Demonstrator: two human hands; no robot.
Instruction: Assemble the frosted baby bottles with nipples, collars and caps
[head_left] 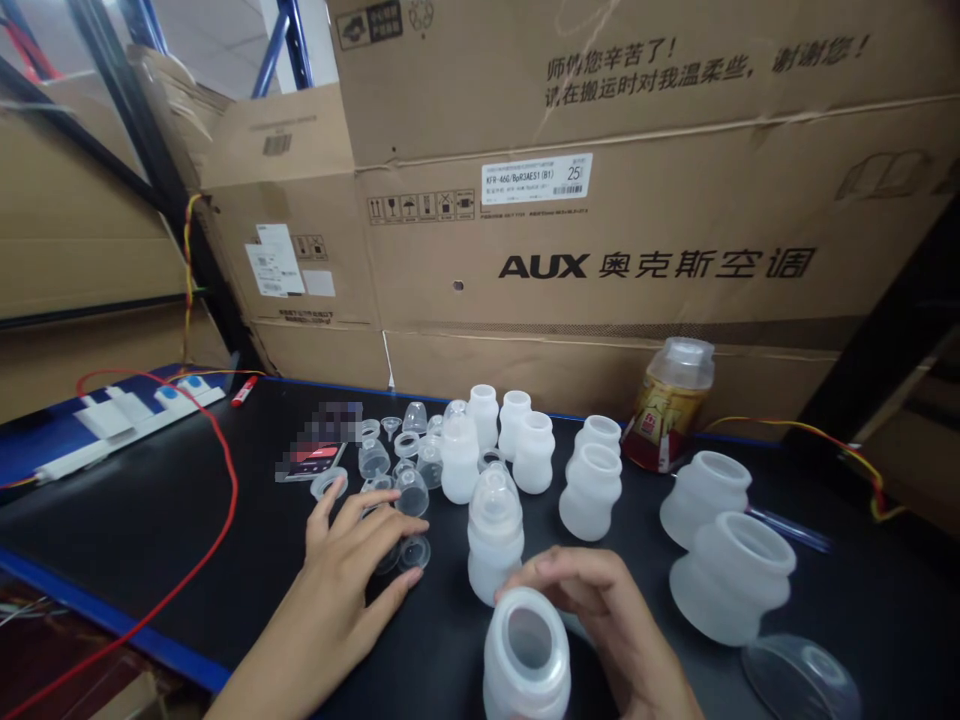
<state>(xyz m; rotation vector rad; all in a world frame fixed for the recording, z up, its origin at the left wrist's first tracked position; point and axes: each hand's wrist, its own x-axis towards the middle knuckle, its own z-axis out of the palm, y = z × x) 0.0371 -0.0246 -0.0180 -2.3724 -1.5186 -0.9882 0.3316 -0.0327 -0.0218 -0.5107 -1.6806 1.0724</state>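
Near the front edge of the dark surface (187,520), in the head view, I see my right hand (600,630) with its fingers curled around an open-mouthed white bottle (525,655), tilted toward me. My left hand (345,575) lies flat, fingers spread and released, fingertips touching small clear caps (409,550). A capped bottle (495,535) stands just behind, between both hands. More empty bottles (592,490) stand toward the back edge, and two larger ones (731,590) toward the right edge. I would steady the held bottle upright and pinch one cap by its rim, since the clear pieces crowd together and could scatter.
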